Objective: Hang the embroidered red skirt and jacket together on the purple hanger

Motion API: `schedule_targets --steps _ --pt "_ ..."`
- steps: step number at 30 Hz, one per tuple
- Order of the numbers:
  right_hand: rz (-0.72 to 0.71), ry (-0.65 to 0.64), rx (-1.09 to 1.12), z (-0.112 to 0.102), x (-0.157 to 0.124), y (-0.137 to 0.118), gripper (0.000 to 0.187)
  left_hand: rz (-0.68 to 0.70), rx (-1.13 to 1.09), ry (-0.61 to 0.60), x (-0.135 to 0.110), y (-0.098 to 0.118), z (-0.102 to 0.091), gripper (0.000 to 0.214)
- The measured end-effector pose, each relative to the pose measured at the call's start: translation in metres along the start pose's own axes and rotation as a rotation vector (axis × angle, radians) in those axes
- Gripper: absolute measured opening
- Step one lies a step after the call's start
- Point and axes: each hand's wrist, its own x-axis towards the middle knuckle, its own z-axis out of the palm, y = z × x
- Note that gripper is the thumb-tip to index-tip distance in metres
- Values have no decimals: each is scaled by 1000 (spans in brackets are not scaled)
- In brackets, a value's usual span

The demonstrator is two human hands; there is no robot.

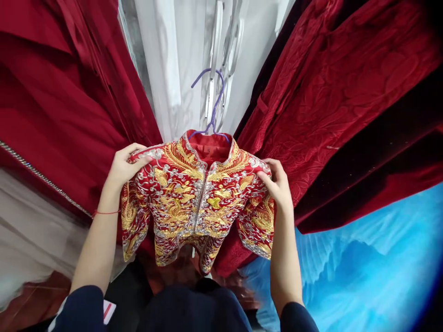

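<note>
A red jacket [183, 193] with gold and silver embroidery hangs in front of me on a purple hanger [218, 99]. Its stand-up collar is open at the top, showing a red lining and a small label [208, 150]. My left hand [126, 163] pinches the jacket's shoulder on the left side, thumb in front and fingers behind. On the other side my right hand [277, 180] grips the opposite shoulder in the same way. Both sleeves hang down below my hands. The hanger's hook is close to white hangers behind it; whether it rests on anything I cannot tell.
Dark red garments hang at the left [62, 92] and a red patterned garment [346, 92] at the right. White garments [162, 60] are behind. A bright blue fabric [363, 267] spreads at the lower right, and pale tulle [27, 230] at the lower left.
</note>
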Motion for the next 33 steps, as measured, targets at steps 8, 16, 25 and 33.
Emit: schedule_targets --steps 8,16,25,33 --pt "61 1 85 7 11 -6 44 121 393 342 -5 4 9 36" --pt "43 -164 -48 1 32 -24 49 201 390 152 -4 19 3 31" --pt "-268 -6 -615 42 47 -56 68 339 548 129 23 71 44 57" --pt "-258 10 -634 41 37 -56 66 440 553 385 2 46 65 49"
